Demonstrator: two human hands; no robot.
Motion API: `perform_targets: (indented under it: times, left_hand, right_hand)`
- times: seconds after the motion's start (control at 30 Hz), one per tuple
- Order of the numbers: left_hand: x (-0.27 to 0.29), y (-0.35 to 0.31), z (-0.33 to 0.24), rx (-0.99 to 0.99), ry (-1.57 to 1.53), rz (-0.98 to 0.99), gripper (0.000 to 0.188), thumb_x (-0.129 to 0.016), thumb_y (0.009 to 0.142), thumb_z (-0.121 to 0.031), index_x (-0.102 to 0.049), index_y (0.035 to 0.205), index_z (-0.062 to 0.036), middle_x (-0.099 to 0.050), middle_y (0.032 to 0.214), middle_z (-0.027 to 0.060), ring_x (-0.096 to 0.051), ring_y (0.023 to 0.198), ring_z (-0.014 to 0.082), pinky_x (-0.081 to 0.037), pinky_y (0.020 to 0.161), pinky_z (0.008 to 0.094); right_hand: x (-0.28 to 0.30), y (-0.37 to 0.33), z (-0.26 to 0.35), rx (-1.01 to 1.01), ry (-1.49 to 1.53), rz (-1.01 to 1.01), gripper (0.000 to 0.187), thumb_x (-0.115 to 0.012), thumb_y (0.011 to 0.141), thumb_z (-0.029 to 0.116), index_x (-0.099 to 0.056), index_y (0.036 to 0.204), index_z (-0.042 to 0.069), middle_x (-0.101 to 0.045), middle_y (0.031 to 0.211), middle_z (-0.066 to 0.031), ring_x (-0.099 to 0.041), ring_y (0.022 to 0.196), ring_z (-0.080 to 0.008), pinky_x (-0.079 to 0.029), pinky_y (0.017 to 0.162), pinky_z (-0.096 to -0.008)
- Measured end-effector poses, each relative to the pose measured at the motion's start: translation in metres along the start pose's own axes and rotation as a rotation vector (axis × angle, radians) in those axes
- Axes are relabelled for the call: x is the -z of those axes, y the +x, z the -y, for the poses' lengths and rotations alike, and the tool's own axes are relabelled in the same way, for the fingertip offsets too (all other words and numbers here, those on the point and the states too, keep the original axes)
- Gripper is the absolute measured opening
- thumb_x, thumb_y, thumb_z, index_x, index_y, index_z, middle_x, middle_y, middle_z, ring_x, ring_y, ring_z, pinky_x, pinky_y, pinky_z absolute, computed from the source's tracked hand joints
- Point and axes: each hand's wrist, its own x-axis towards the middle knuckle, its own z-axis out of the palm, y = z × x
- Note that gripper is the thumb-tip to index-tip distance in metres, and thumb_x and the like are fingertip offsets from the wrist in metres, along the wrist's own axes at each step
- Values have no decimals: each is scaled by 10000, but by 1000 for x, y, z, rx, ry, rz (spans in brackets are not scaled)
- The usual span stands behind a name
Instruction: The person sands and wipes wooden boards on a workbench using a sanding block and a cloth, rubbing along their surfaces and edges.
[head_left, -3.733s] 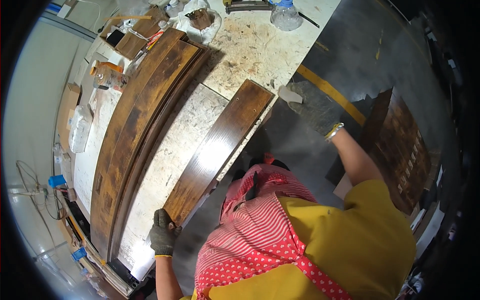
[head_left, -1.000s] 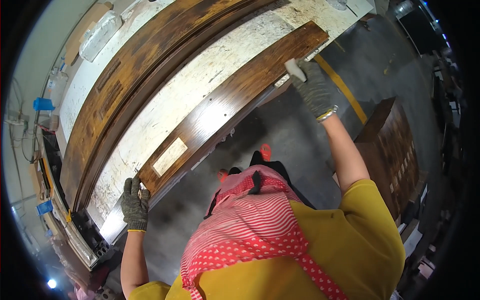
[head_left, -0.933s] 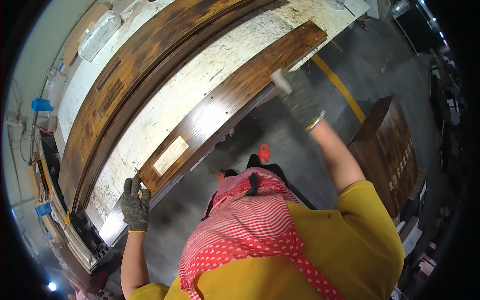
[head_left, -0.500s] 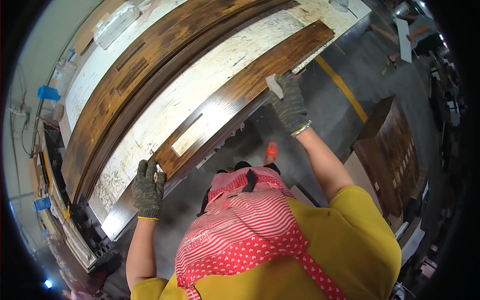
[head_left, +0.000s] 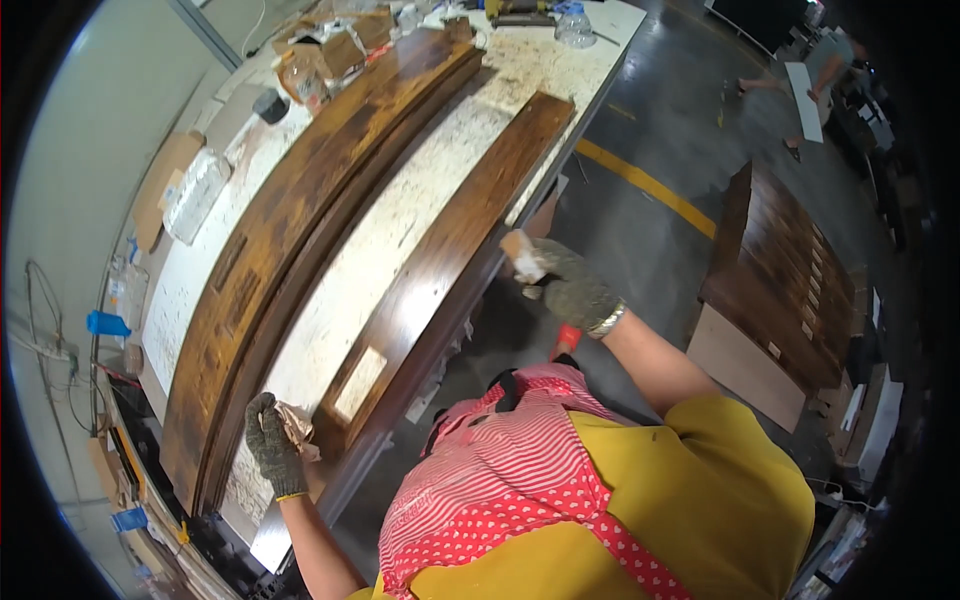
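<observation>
Stained white worktop slants across a workshop, above a grey floor marked with a yellow line. Along its near side lies a long brown board, with a pale rectangle near its lower end. Wider brown boards are stacked beyond it. Both of the person's 2 hands wear dark knit gloves. The left hand, beside the board's lower end, has its fingers curled round a crumpled tan sheet. The right hand grips a pale, brown-stained pad just beside the board's near edge; whether the pad touches it cannot be told. To the right stand dark brown panels with a row of pale slots; farther back, another person holds 1 white panel.
</observation>
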Motion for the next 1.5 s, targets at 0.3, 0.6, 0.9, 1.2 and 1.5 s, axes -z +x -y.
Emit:
perform_targets:
  times: [0.3, 0.6, 0.9, 1.2, 1.5]
  left_hand:
    - [-236, 91, -122, -348, 474, 51, 230, -711, 841, -276, -607, 839, -71, -611, 771, 107, -582, 701, 290, -461, 653, 399]
    - [-339, 153, -165, -541, 687, 210, 372, -694, 835, -388, -639, 1020, -71, -616, 1039, 184, -602, 945, 376, -496, 796, 449]
    - [-312, 235, -261, -569, 347, 226, 237, -643, 910, -196, -648, 1060, -12, -646, 1060, 146, -615, 855, 370, -491, 780, 405]
    - [-374, 357, -279, -628, 380, 218, 285, -571, 913, -95, -596, 1196, -117, -651, 893, 145, -635, 779, 321, -497, 698, 400]
    - [-528, 476, -324, -630, 849, 299, 258, -519, 944, -299, -611, 958, -58, -639, 931, 205, -622, 906, 395, -488, 764, 477]
  right_hand:
    - [117, 18, 103, -94, 267, 38, 267, -570, 952, 205, -560, 1195, 96, -606, 1047, -53, -599, 946, -181, -520, 789, -288]
    - [159, 81, 190, -59, 301, 25, 308, -571, 965, 205, -553, 1248, 85, -614, 1091, -55, -607, 955, -185, -528, 829, -300]
    - [180, 156, 220, -52, 458, -115, 325, -567, 968, 277, -549, 1217, 68, -624, 1095, -103, -624, 955, -223, -557, 769, -336]
    - [126, 277, 246, -190, 299, 129, 326, -528, 987, 251, -530, 1244, 49, -616, 1026, -87, -628, 945, -219, -565, 798, -343]
    - [138, 401, 285, -459, 473, 65, 200, -613, 950, 209, -552, 1037, 40, -597, 910, -89, -629, 833, -223, -586, 683, -337]
